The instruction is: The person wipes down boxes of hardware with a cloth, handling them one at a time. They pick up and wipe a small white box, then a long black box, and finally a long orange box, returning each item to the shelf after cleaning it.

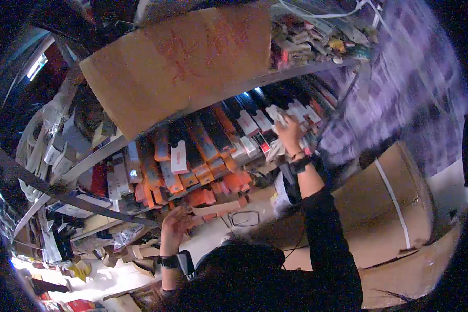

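Observation:
My right hand [290, 134] reaches into a shelf of long, narrow boxes. Its fingers close around the end of a small white box [276, 113], partly covered by the hand and blurred. Lower down, my left hand [176, 224] has its fingers curled at the end of a brown cardboard strip [221, 208], just below some red boxes [236, 182]. Orange and black boxes [205, 138] stand packed in a row between the two hands. A white-ended box [179, 157] sticks out from that row.
A big cardboard sheet [182, 62] with red marks covers the shelf above. Metal shelf bars [88, 158] cross at left, beside cluttered packets. A strapped carton [379, 203] stands at right, under a purple patterned cloth [400, 88]. Loose packaging [125, 257] lies low at left.

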Tool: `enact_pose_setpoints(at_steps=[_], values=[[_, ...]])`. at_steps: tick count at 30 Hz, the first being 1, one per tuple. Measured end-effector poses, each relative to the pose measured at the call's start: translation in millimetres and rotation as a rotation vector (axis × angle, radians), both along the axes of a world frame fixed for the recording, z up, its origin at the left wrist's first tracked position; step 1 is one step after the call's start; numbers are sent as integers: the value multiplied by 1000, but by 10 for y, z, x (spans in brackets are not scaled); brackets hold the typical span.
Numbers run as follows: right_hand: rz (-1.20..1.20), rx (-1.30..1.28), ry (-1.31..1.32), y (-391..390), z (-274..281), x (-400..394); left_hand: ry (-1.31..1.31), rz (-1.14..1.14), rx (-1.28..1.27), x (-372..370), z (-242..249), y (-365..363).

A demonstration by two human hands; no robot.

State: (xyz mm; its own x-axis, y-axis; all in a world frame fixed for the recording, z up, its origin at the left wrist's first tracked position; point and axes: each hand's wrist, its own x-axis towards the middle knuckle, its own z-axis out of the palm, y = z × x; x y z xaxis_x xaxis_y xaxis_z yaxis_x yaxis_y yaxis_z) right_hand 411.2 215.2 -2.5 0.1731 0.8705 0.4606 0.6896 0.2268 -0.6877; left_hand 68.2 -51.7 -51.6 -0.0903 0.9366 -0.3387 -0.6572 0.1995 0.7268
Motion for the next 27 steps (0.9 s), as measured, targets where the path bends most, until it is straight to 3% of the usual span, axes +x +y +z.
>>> enact_pose_setpoints(at_steps=[2,3,4,6,7,8,14,18,20,22,25,27], values=[[155,-102,-78,35,59,-141,-13,59,-14,-81,-35,-74],[75,-21,-307,65,28,-220,-23,147,-5,-98,36,-133],[86,-16,-305,102,35,-196,-35,233,5,-112,68,-175],[255,-345,-134,115,85,-108,-85,156,-35,-262,-33,-228],[192,-187,-217,175,-8,-110,-98,179,16,-268,-45,-261],[202,-187,-222,208,-17,-81,-112,201,70,-274,-62,-286],[280,-435,-104,155,273,0,-169,241,-28,-230,-117,-315],[235,-286,-80,400,-131,176,-187,214,-10,-218,-113,-248],[407,-542,533,414,-197,297,-157,201,40,-253,-136,-218],[628,-559,1006,208,-24,337,-131,191,83,-224,-78,-217],[607,-613,1115,-41,93,452,-86,255,37,-119,-4,-226],[481,-437,868,-273,153,432,-60,260,-112,-136,-112,-165]])
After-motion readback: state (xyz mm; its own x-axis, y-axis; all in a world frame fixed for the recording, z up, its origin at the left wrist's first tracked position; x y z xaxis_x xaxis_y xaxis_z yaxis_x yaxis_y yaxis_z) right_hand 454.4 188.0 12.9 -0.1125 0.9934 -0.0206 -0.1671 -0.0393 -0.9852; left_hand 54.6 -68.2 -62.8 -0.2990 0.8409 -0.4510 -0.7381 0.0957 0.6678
